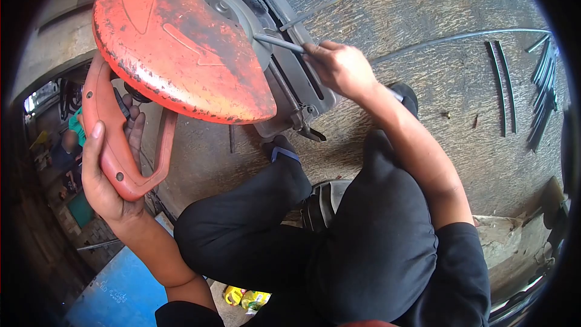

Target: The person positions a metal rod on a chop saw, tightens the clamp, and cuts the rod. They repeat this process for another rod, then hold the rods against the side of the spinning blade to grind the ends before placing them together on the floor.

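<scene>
A chop saw with a worn red blade guard (181, 54) stands at the upper left. My left hand (109, 191) is wrapped around its red handle (109, 130), thumb along the near side and fingers inside the loop. The grey cutting disc (260, 54) shows partly beyond the guard's edge. My right hand (342, 69) is closed around a grey metal rod (281, 43), whose end overlaps the disc in this view. Under the disc lies the saw's dark metal base (287, 100), with a vise screw along it.
Two long thin rods (448, 40) stretch to the right over the worn floor (436, 91). Short cut strips (505, 88) and a bundle of rods (541, 91) lie at far right. A blue panel (124, 287) is at lower left. Another person (65, 151) is in the left background.
</scene>
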A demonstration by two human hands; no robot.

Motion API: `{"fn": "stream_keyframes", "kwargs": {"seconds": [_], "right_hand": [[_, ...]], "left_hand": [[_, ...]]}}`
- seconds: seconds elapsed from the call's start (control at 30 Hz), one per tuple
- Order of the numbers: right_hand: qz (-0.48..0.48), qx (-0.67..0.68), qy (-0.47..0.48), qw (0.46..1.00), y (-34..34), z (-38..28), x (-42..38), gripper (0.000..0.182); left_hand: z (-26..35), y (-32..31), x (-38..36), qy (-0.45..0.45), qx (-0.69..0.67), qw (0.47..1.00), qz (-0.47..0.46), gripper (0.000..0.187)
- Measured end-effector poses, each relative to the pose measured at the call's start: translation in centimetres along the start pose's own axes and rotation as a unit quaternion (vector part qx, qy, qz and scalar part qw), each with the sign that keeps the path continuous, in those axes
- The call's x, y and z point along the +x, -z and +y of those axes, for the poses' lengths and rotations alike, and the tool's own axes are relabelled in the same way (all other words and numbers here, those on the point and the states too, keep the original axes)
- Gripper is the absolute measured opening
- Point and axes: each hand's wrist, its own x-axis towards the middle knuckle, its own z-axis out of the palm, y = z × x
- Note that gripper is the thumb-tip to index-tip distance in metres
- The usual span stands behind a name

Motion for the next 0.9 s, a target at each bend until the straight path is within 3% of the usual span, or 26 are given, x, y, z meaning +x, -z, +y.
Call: {"fn": "stream_keyframes", "kwargs": {"seconds": [0.1, 0.27, 0.33, 0.4, 0.47, 0.8, 0.9], "right_hand": [[-0.013, -0.126, -0.012, 0.992, 1.3, 0.9, 1.8, 0.021], [0.015, -0.210, 0.005, 0.978, 2.7, 1.9, 5.1, 0.029], [0.036, -0.255, 0.069, 0.964, 2.8, 2.0, 6.0, 0.031], [0.039, -0.249, 0.083, 0.964, 3.4, 1.0, 6.8, 0.029], [-0.025, -0.266, 0.082, 0.960, 4.0, -0.2, 7.2, 0.023], [-0.011, -0.308, 0.147, 0.940, 4.2, 0.0, 7.7, 0.021], [0.000, -0.240, 0.163, 0.957, 4.9, -0.5, 8.0, 0.016]], "left_hand": [[-0.2, -0.1, 0.1, -0.020, 0.086, 0.996, 0.024, 0.061], [0.0, 0.5, 0.2, 0.005, 0.069, 0.997, 0.018, 0.054], [0.1, 0.3, 0.2, 0.007, 0.053, 0.998, 0.021, 0.054], [0.1, 0.4, 0.2, 0.007, 0.038, 0.999, 0.010, 0.054], [0.1, 0.4, 0.2, 0.006, 0.040, 0.999, 0.005, 0.055], [0.0, -0.6, 0.0, -0.016, 0.069, 0.997, 0.031, 0.063], [0.0, -0.4, 0.1, -0.015, 0.072, 0.997, 0.029, 0.062]]}}
